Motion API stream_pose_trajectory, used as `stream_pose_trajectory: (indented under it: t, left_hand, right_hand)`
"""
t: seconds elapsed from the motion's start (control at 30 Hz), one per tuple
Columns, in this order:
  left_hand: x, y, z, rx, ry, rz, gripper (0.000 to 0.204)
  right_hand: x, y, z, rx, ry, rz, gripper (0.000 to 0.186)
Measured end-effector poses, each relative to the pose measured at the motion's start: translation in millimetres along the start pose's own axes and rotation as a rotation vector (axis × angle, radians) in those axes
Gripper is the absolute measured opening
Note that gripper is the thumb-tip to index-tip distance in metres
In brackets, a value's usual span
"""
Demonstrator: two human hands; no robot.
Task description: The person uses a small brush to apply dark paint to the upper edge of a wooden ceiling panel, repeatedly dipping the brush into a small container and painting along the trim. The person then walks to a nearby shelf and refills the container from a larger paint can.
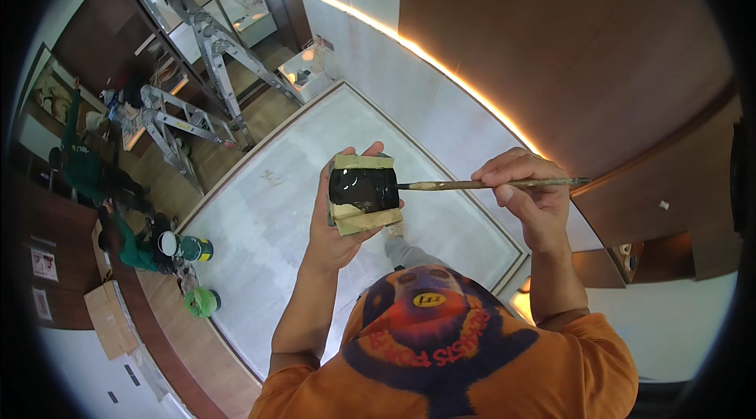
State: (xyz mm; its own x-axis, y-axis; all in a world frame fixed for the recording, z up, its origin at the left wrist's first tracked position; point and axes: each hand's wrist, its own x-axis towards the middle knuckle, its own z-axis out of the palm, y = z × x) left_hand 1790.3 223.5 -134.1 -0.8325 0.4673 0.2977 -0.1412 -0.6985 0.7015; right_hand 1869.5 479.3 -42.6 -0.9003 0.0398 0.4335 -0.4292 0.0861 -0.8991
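My left hand point(321, 214) is closed around a small block-shaped container point(364, 189) with a dark, glossy black face, perhaps wet paint. Strips of pale yellow masking tape point(368, 220) run along its upper and lower edges. My right hand point(529, 194) pinches a thin paintbrush point(449, 185) with a worn, paint-stained wooden handle. The brush lies nearly level, its dark tip at the right edge of the black face. Whether the tip touches the surface I cannot tell. The far side of the container is hidden.
Below me spreads a pale, framed platform point(276, 206). Aluminium stepladders point(181, 116) stand at the far left, with people in green shirts point(130, 242) nearby. Paint buckets point(193, 247) and a green tub point(201, 302) sit at the platform's left edge. A lit panelled wall point(567, 49) rises right.
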Motion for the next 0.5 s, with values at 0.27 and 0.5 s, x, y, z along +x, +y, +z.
stream_pose_trajectory:
  t: [0.27,0.5]
  left_hand:
    - [56.0,31.1,-69.0,0.249,0.140,0.052,0.102]
    - [76.2,77.9,-129.2,0.301,0.251,0.066,0.110]
  right_hand:
    - [119.4,32.0,47.6,-0.286,-0.235,-0.266,0.010]
    - [216.7,76.9,113.7,-0.076,-0.371,-0.242,0.002]
